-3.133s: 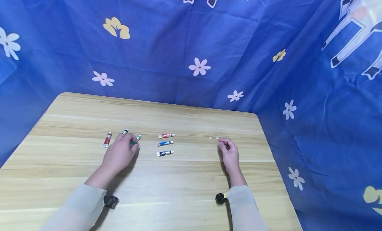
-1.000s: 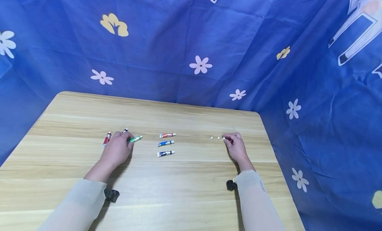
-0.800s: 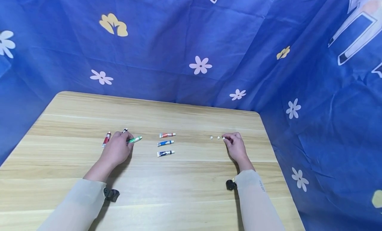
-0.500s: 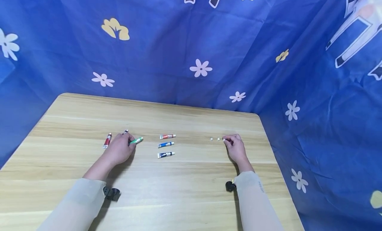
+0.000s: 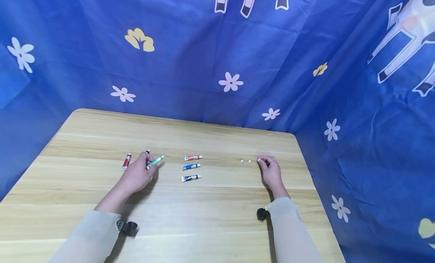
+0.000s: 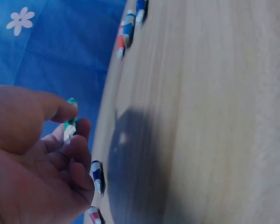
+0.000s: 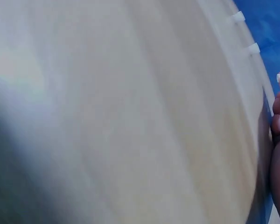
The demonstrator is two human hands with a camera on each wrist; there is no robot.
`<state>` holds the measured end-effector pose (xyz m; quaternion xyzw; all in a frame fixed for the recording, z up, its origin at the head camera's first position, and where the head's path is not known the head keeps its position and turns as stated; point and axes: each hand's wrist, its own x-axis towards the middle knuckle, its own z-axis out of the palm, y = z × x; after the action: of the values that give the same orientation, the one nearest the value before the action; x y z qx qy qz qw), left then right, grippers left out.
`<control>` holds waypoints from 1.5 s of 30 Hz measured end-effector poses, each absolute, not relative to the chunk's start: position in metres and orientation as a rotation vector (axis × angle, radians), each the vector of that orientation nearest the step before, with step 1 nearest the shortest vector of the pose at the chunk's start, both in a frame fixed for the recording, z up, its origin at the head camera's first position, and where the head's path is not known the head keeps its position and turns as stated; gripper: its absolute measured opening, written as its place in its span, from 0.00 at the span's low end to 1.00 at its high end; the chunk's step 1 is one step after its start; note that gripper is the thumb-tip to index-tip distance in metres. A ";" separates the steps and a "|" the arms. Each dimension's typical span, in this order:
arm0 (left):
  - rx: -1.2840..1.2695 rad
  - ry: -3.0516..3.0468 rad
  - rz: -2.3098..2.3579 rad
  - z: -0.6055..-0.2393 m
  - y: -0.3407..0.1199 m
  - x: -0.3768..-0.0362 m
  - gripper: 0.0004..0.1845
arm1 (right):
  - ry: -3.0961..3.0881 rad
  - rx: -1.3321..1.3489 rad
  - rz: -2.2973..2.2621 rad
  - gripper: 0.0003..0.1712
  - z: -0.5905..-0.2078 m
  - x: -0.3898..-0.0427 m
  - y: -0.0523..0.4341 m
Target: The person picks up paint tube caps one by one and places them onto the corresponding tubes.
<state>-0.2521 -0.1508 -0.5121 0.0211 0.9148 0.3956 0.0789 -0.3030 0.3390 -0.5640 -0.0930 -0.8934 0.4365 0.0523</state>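
My left hand pinches a small green paint tube between thumb and fingers, held above the table with its white end pointing to the back right. In the left wrist view the green tube shows between thumb and fingertips. Just behind that hand lies a dark paint tube, partly hidden, and a dark red tube rests to its left. My right hand pinches a tiny white cap at its fingertips. Two more white caps, a left one and a nearer one, sit beside it.
Between the hands an orange-red tube, a blue tube and a dark blue tube lie in a column. The wooden table ends at a blue patterned curtain behind and to the right.
My left hand has raised the green tube off the table. My right hand has shifted right from beside the second cap and now holds the third cap slightly farther from it.
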 end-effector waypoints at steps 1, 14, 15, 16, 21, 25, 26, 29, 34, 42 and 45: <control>0.052 2.736 1.199 -0.512 -0.151 -0.251 0.15 | -2.691 -0.301 1.367 0.11 -0.565 -0.302 0.340; -0.050 2.738 1.406 -0.501 -0.145 -0.233 0.20 | -2.140 -0.445 2.062 0.15 -0.554 -0.288 0.333; -0.061 2.732 1.423 -0.501 -0.145 -0.232 0.21 | -2.102 -0.448 2.092 0.15 -0.552 -0.287 0.333; -0.070 2.731 1.438 -0.501 -0.144 -0.230 0.22 | -2.070 -0.453 2.117 0.16 -0.551 -0.286 0.332; -0.126 2.725 1.516 -0.503 -0.141 -0.221 0.22 | -1.866 -0.469 2.246 0.11 -0.548 -0.277 0.325; -0.158 2.658 1.616 -0.507 -0.137 -0.214 0.23 | -1.715 -0.466 2.345 0.05 -0.544 -0.269 0.316; -0.166 2.633 1.644 -0.508 -0.137 -0.212 0.23 | -1.672 -0.464 2.370 0.05 -0.543 -0.267 0.314; -0.189 2.562 1.723 -0.510 -0.135 -0.208 0.23 | -1.546 -0.453 2.447 0.06 -0.540 -0.261 0.307; -0.216 2.503 1.778 -0.511 -0.131 -0.202 0.24 | -1.379 -0.377 2.557 0.08 -0.536 -0.252 0.291; -0.241 2.421 1.747 -0.511 -0.117 -0.193 0.21 | -1.331 -0.176 2.652 0.09 -0.539 -0.241 0.264; -0.246 2.406 1.725 -0.511 -0.111 -0.190 0.19 | -1.349 -0.141 2.658 0.10 -0.542 -0.236 0.255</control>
<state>-0.1901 -0.1113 -0.5115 -0.0827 0.8069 0.5786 0.0854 -0.2364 0.2548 -0.5416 -0.0473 -0.4507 0.8880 0.0786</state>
